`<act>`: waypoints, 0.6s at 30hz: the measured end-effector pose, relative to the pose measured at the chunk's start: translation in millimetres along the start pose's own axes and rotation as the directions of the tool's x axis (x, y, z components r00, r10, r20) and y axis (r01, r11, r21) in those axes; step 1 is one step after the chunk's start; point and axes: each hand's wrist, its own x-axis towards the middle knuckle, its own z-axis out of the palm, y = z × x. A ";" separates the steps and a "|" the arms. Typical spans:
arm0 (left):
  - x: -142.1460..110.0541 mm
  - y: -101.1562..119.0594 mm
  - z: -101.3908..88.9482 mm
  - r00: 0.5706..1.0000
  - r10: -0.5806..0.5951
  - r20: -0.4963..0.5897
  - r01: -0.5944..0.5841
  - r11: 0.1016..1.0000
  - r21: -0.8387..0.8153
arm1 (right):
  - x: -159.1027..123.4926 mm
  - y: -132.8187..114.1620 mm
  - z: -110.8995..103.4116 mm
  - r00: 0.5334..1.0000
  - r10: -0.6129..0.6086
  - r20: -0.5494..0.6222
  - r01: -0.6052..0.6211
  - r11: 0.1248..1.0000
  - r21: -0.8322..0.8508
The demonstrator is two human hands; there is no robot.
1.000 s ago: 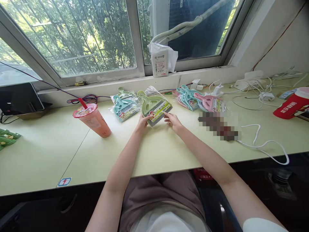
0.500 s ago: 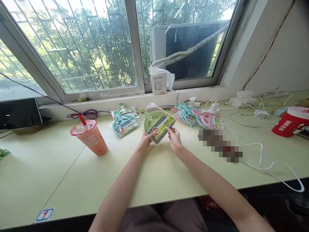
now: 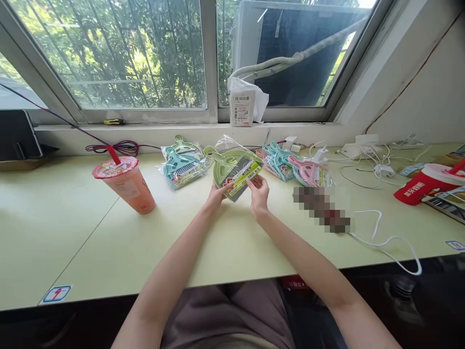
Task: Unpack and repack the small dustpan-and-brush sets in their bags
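Observation:
A green mini dustpan and brush set [image 3: 224, 170] with a yellow-green printed label is held up tilted above the table, clear plastic film showing at its top. My left hand [image 3: 216, 196] grips its lower left edge, thumb across the front. My right hand [image 3: 259, 195] pinches at the lower right edge by the label, fingers curled. Just left lie bagged blue and green dustpan sets [image 3: 184, 169]. To the right are more bagged sets, blue [image 3: 279, 161] and pink [image 3: 308, 170].
A tilted-looking pink drink cup [image 3: 131, 189] with a red straw stands left. A red cup [image 3: 417, 186] is at the right, near white cables [image 3: 395, 240] and a pixelated object [image 3: 321, 208]. Along the sill sit a white box [image 3: 241, 109] and a yellow-black tool [image 3: 114, 121].
The view has tipped downward, so the table and window appear higher. Both hands still hold the green set; my right fingers look more curled at its edge.

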 end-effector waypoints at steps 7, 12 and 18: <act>2.2 4.5 -6.6 0.999 -0.038 0.007 0.037 0.999 0.017 | 11.2 -14.7 -4.1 0.935 0.140 0.326 -0.143 0.990 -0.017; 3.1 1.9 -8.6 0.993 -0.113 0.037 0.109 0.990 0.094 | 19.8 -17.6 -8.3 0.920 0.195 0.341 -0.189 0.981 -0.051; -3.0 3.3 -2.1 0.978 -0.156 0.141 0.141 0.983 0.114 | 23.1 -20.2 -12.3 0.938 0.158 0.307 -0.151 0.987 -0.047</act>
